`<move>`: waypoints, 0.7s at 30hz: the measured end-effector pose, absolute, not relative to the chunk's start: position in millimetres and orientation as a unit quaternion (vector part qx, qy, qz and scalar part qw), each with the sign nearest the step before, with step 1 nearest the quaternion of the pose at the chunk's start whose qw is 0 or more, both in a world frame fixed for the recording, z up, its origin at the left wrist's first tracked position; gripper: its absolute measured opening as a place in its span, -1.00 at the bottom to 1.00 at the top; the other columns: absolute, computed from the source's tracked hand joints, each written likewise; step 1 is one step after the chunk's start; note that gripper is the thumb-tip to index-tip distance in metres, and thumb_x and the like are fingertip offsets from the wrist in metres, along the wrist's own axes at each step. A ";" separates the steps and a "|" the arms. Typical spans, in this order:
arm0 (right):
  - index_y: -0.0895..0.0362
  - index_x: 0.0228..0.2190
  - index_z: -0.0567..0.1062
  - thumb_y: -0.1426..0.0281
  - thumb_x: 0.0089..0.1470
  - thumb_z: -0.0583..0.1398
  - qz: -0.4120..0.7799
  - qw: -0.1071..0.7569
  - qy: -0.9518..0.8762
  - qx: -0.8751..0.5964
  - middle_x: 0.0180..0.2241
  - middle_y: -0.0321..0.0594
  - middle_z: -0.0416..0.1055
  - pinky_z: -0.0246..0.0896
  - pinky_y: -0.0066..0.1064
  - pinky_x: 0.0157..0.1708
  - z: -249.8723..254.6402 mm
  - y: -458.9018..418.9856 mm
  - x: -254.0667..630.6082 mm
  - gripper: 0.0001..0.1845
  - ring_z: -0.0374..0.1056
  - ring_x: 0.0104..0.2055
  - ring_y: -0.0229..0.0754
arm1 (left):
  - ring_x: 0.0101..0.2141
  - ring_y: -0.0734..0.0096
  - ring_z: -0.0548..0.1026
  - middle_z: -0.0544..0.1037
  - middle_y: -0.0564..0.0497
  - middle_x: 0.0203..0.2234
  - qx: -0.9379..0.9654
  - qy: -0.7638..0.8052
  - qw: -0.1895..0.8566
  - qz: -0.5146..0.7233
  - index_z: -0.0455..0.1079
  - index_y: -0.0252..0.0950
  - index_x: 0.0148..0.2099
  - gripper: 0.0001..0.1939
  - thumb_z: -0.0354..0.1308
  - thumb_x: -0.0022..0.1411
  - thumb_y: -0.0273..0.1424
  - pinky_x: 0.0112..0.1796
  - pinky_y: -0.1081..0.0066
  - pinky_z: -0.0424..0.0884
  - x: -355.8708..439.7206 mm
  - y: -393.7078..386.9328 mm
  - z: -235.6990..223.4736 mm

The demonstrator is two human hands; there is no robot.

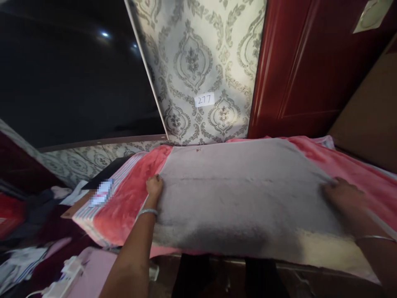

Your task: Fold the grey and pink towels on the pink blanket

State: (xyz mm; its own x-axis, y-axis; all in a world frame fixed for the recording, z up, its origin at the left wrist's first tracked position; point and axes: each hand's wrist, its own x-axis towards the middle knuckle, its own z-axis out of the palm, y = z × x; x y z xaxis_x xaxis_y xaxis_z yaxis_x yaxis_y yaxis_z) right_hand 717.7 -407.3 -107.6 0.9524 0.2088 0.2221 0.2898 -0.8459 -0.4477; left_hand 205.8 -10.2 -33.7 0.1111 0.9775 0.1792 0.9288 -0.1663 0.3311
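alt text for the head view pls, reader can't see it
A person's left hand grips one side edge of a grey cloth with red fabric either side; the right hand, blurred, is at the opposite edge. Behind are patterned wallpaper with a paper reading 277, a dark screen left and a red panel right.

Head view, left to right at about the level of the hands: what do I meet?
Red item → pixelated white item → left hand → gray cloth → right hand.
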 end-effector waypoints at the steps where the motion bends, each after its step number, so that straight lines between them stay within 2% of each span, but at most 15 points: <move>1: 0.36 0.16 0.43 0.11 0.08 0.04 -0.055 0.272 -0.099 -0.956 -0.02 0.45 0.42 0.27 0.10 -0.17 -104.8 -406.0 719.0 -0.24 0.38 0.04 0.39 | 0.00 0.12 0.51 0.52 -0.23 0.02 0.737 0.644 0.081 0.185 0.41 -0.34 0.14 -0.53 0.19 0.29 -0.16 -0.02 0.10 0.46 204.0 -6.3 -31.1; 4: 0.33 0.14 0.47 0.11 0.08 0.00 -0.006 0.320 -0.032 -0.947 -0.02 0.43 0.42 0.28 0.11 -0.16 -101.0 -402.4 716.8 -0.24 0.35 0.09 0.39 | -0.03 0.18 0.49 0.47 -0.11 0.04 0.723 0.649 0.106 0.211 0.37 -0.29 0.13 -0.59 0.18 0.32 -0.19 -0.07 0.12 0.50 199.4 -2.8 -29.6; 8: 0.31 0.16 0.45 0.11 0.04 0.01 -0.030 0.331 0.016 -0.943 -0.02 0.47 0.41 0.24 0.15 -0.13 -109.0 -398.6 714.7 -0.22 0.33 0.10 0.40 | 0.00 0.13 0.48 0.45 -0.14 0.06 0.701 0.660 0.112 0.246 0.37 -0.29 0.14 -0.57 0.20 0.31 -0.20 -0.07 0.12 0.50 194.1 -8.2 -37.2; 12: 0.29 0.11 0.51 0.17 0.05 0.03 -0.060 0.360 0.022 -0.931 -0.06 0.48 0.43 0.24 0.14 -0.17 -112.1 -397.4 715.0 -0.30 0.35 0.06 0.40 | -0.01 0.15 0.48 0.45 -0.13 0.06 0.685 0.667 0.114 0.270 0.37 -0.29 0.14 -0.57 0.19 0.31 -0.20 -0.06 0.11 0.50 191.2 -6.7 -43.3; 16: 0.21 0.18 0.43 0.22 0.11 0.03 -0.049 0.365 0.010 -0.930 -0.05 0.28 0.48 0.25 -0.03 -0.19 -100.1 -397.7 703.3 -0.34 0.40 0.01 0.26 | -0.02 0.17 0.49 0.46 -0.11 0.05 0.674 0.672 0.124 0.280 0.37 -0.28 0.14 -0.57 0.20 0.31 -0.19 -0.06 0.11 0.50 196.0 0.8 -43.9; 18: 0.17 0.24 0.36 0.25 0.15 0.02 -0.047 0.362 -0.015 -0.931 -0.05 0.22 0.48 0.24 -0.07 -0.17 -93.9 -397.3 696.6 -0.35 0.41 -0.01 0.21 | -0.03 0.19 0.50 0.50 -0.14 0.01 0.671 0.672 0.134 0.281 0.37 -0.29 0.15 -0.61 0.13 0.36 -0.25 -0.04 0.13 0.48 200.1 3.0 -42.6; 21: 0.18 0.20 0.43 0.31 0.14 0.04 -0.055 0.380 -0.050 -0.922 -0.06 0.20 0.48 0.24 -0.10 -0.13 -91.5 -396.4 694.1 -0.39 0.41 -0.06 0.17 | -0.05 0.09 0.53 0.56 -0.26 -0.08 0.674 0.666 0.148 0.283 0.36 -0.39 0.21 -0.57 -0.04 0.37 -0.38 -0.06 0.17 0.46 203.8 5.4 -41.4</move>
State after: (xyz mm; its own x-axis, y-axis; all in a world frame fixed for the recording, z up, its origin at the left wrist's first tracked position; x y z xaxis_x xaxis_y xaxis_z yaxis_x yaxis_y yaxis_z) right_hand 694.1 -396.4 -91.5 0.9889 0.0514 0.1391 0.1345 -0.7063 -0.6950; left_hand 203.8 5.4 -41.4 -0.0464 0.9816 0.1852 0.8140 -0.0703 0.5766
